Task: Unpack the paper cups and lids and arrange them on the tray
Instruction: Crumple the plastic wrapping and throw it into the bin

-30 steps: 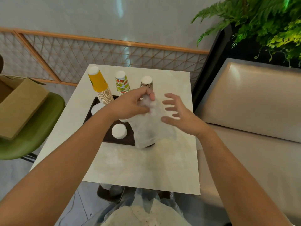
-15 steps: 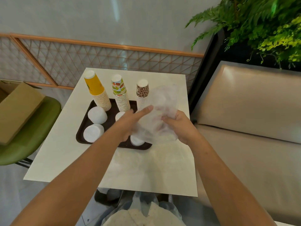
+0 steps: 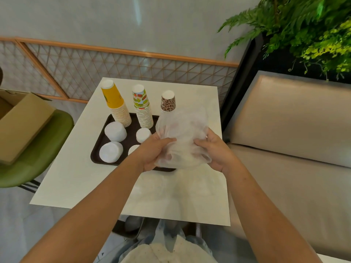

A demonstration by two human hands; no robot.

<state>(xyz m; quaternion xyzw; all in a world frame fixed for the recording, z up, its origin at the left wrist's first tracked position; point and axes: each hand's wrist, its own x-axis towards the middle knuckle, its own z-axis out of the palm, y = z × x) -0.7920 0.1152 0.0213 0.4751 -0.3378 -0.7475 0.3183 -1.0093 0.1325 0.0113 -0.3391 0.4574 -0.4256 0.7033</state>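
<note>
Left grip (image 3: 153, 150) and right grip (image 3: 214, 150) are both clenched on the clear plastic bag (image 3: 182, 130), one per side, fingers curled into the film. I hold it up off the tabletop (image 3: 171, 196), over the near right corner of the tray (image 3: 96, 150), bc floppy film needs both sides pinned to be bunched or checked. It looks crumpled and prob empty, but the film is cloudy, so I can't tell if anything is left inside.

Cups stand upside down in three stacks along the tray's far edge: yellow stack (image 3: 115, 103) left, fruit-print stack (image 3: 142, 107) mid, leopard-print stack (image 3: 168, 101) right, its lower part hidden behind the bag. Rims down prob keeps the insides clean & the stacks steady.

White lids sit in front: far-left lid stack (image 3: 115, 131), near-left lid stack (image 3: 111, 151), middle lid stack (image 3: 143, 134) before the fruit-print cups, and a fourth lid stack (image 3: 133, 149) half hidden by my left wrist. Whether any lids lie before the leopard-print cups I can't see; bag & grips cover that spot.

My read: unpacking is nearly done. Next the bag has to leave the tray area w/o brushing the leopard-print stack just behind it. The cardboard box (image 3: 22, 122) on the green chair (image 3: 43, 149) to my left may be where it goes, tho that's a guess.
</note>
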